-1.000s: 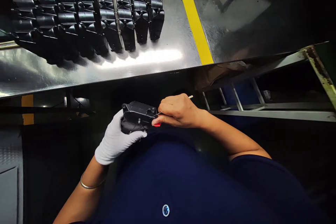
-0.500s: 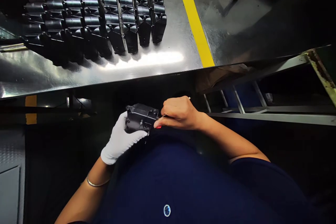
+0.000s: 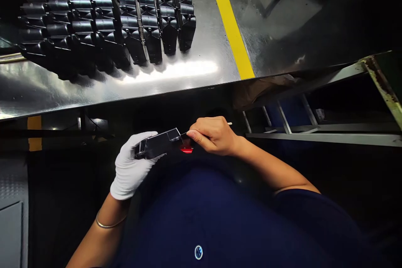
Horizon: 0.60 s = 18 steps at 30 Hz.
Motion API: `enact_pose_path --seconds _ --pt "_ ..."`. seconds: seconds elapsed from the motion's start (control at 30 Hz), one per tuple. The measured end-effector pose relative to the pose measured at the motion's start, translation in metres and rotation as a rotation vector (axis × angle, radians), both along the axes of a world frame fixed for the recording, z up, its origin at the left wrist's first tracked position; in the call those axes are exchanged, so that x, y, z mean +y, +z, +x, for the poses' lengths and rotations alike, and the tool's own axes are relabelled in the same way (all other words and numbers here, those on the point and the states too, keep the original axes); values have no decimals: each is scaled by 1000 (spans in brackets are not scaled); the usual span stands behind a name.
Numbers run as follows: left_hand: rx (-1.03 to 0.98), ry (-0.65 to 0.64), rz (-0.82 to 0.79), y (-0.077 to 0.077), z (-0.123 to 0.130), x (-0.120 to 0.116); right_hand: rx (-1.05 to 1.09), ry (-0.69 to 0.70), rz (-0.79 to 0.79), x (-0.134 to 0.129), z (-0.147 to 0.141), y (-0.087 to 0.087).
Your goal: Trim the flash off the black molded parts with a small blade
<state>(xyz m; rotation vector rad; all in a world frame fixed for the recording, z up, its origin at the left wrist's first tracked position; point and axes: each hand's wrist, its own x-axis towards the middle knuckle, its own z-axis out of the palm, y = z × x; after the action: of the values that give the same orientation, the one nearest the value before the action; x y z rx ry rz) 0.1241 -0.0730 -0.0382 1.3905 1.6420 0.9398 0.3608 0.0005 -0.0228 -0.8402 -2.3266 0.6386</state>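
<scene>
Head view: at six o'clock, the white-gloved left hand point(image 3: 130, 171) grips a black plastic housing point(image 3: 160, 144), while the bare right hand point(image 3: 215, 136) pinches a thin pick point(image 3: 230, 124) against its end. Rows of matching housings point(image 3: 150, 37) stand on the steel table point(image 3: 201, 88) at eleven o'clock.

Pretty clearly a factory floor, some kind of assembly or inspection line. There's a big shiny stainless steel workbench point(image 3: 94, 88) with neat rows of identical black plastic housings point(image 3: 106, 25) lined up on it, and a yellow marking stripe point(image 3: 230, 25) running alongside them. You can also see a bare metal frame point(image 3: 326, 138) with scuffed, worn paint point(image 3: 381, 79) off to the right, plus a white cotton work glove point(image 3: 128, 171), so definitely not somebody's home setup.
</scene>
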Motion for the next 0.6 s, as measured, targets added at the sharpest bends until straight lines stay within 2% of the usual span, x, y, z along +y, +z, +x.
enact_pose_path --seconds 0.13,0.27,0.33,0.47,0.53,0.6 --pt "30 -56 59 -4 -3 -6 -106 2 -21 2 0 1" --pt "-18 -184 155 -4 -5 -8 -162 -37 -12 5 -1 -2" --pt "-39 -240 239 -4 -6 -7 -103 2 -85 6 0 -2" --pt "-57 -279 430 -4 -5 -3 9 183 -336 6 4 4" --pt "-83 -273 419 -5 -4 -3 30 258 -408 5 7 8" --pt "-117 -230 283 -6 -4 -3 64 295 -412 5 8 9"
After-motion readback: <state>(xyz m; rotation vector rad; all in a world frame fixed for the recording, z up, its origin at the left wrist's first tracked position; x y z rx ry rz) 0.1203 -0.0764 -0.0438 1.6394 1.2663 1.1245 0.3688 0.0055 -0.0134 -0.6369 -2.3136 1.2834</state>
